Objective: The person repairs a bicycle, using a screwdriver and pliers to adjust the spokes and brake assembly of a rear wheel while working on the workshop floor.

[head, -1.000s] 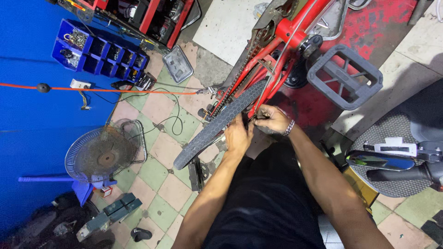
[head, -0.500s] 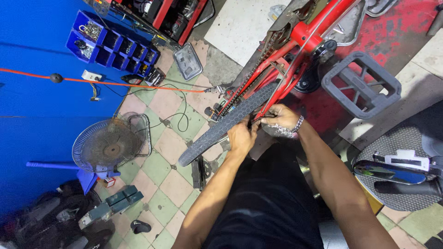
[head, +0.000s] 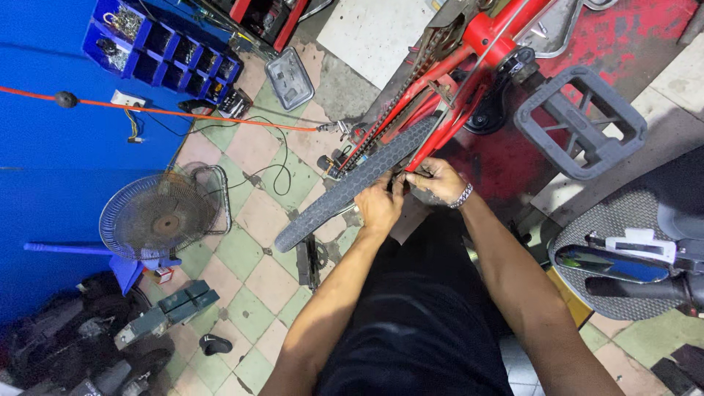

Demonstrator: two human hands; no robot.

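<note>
- Red-painted metal bicycle frame [head: 469,55], upturned, rises just beyond the grip; its chain runs alongside.
- Grey knobbly rubber tyre [head: 352,187] slants from the grip down and leftward, over the tiled floor.
- Grey plastic pedal [head: 579,121] stands right of the grip, apart from it.
- Left hand [head: 380,205] and right hand [head: 438,180] meet at the tyre's upper end, fingers curled; what they pinch cannot be told.
- Small white rectangular box [head: 128,98] is fixed on the blue wall, far left of the grip.

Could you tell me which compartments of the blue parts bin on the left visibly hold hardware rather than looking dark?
The two end compartments of the blue parts bin, at the upper left: pale metal parts show in them, while the others toward the right look dark.
</note>
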